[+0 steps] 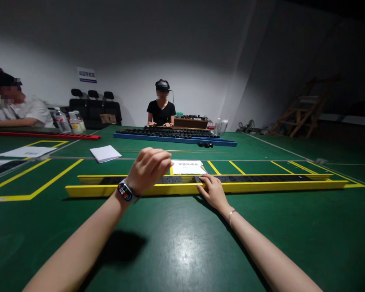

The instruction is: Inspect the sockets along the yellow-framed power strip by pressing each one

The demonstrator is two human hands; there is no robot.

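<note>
A long yellow rail (261, 186) lies crosswise on the green table, with black socket modules (172, 179) sitting in its channel. My left hand (151, 169), with a smartwatch on the wrist, is raised over the rail's left half. Its fingers are curled in, and whatever may be inside them is hidden. My right hand (213, 192) straddles the rail's front wall near the middle. The thumb lies against the outer side, while the fingertips reach into the channel and touch a black module (198, 179).
Behind the rail are a printed sheet (187, 167) and a white paper pad (105, 153). Blue rails (170, 139) with black parts lie farther back, before a seated person (161, 107). Another person (27, 109) sits left, near bottles (62, 121) and a red rail (88, 137).
</note>
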